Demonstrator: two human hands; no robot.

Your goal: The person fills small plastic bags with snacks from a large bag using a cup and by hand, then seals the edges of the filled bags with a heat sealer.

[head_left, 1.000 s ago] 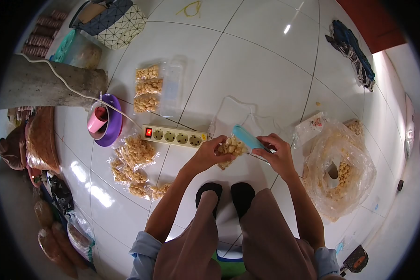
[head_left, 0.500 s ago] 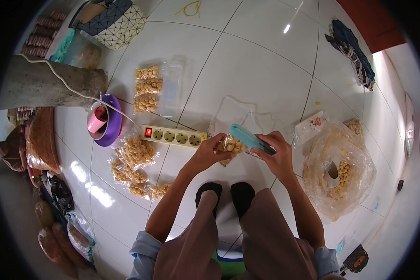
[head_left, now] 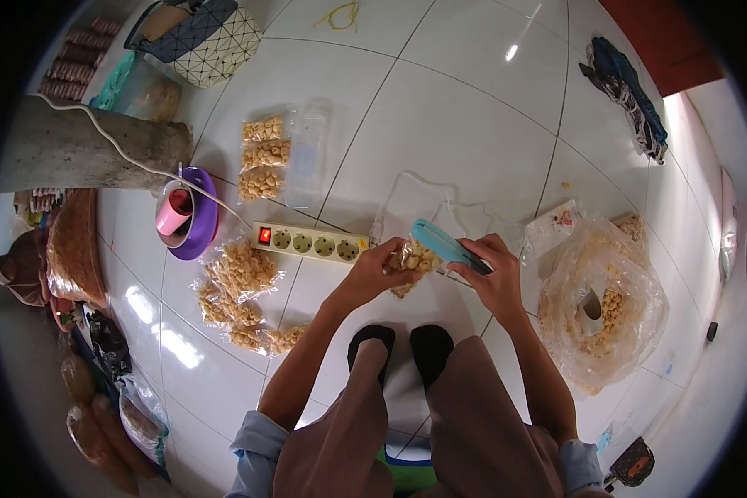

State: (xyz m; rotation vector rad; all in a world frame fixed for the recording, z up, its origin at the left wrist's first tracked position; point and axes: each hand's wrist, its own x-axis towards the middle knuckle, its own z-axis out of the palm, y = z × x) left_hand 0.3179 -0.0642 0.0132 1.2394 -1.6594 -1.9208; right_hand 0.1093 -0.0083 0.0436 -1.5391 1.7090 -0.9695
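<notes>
My left hand (head_left: pixel 372 272) is closed on a small clear plastic bag of snacks (head_left: pixel 417 257), holding it in front of my feet. Wrapped round a teal handheld sealer (head_left: pixel 441 243), my right hand (head_left: pixel 495 272) keeps the tool's far end over the top of that bag. Whether the sealer's jaws are pressed together on the plastic is not clear. A white cord (head_left: pixel 423 176) lies on the floor just beyond both hands. To the left, a power strip (head_left: pixel 311 242) with a lit red switch lies near a pile of filled snack bags (head_left: pixel 239 286).
At right stands a large open plastic bag (head_left: pixel 556 290) of loose snacks with a scoop-like opening inside. Further left are a purple basin (head_left: pixel 207 217) with a pink cup (head_left: pixel 173 214) and a clear pack of snack bags (head_left: pixel 263 158). A concrete pillar (head_left: pixel 100 149) rises at left.
Both hands, the snack bag and the sealer stay almost in place, with only a very slight shift to the right. Nothing else has visibly moved.
</notes>
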